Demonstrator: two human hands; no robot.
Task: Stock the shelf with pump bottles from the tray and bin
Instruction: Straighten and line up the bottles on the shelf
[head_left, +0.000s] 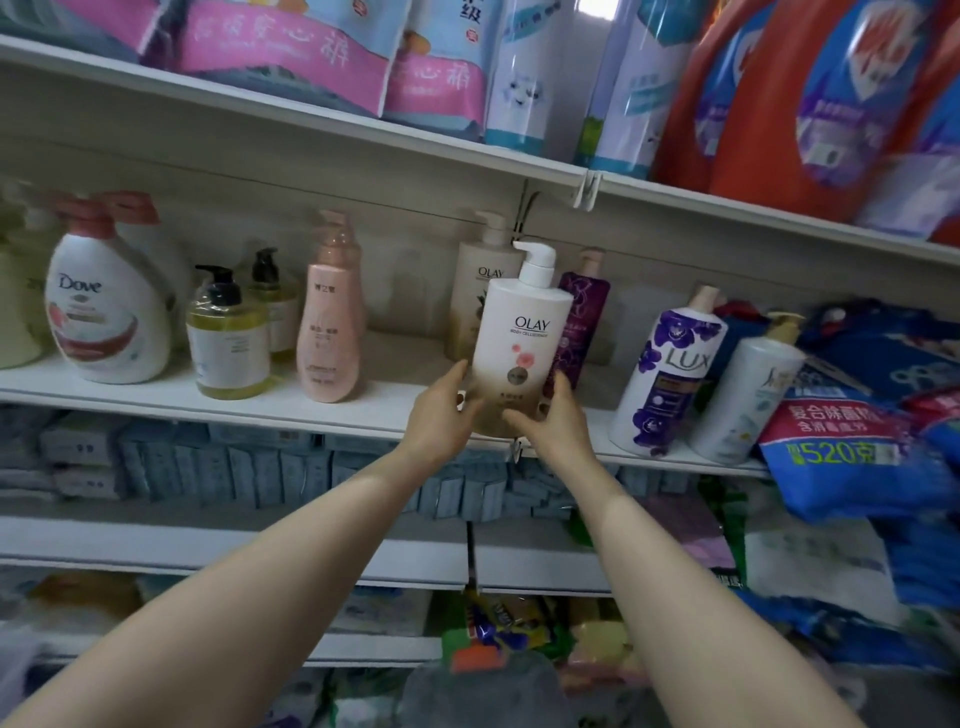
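A white Olay pump bottle (522, 338) with a beige lower half stands upright at the front edge of the white shelf (322, 410). My left hand (441, 415) grips its lower left side and my right hand (553, 423) grips its lower right side. Directly behind it stands a second, beige Olay bottle (480, 291), and a purple pump bottle (582, 312) is just to its right. The tray and bin are out of view.
Along the same shelf stand a Dove bottle (106, 312), two yellow pump bottles (228, 338), a pink bottle (330, 327), a Lux bottle (667, 374) and a white pump bottle (743, 395). Blue bags (852, 452) pile at right. Packs fill the shelves above and below.
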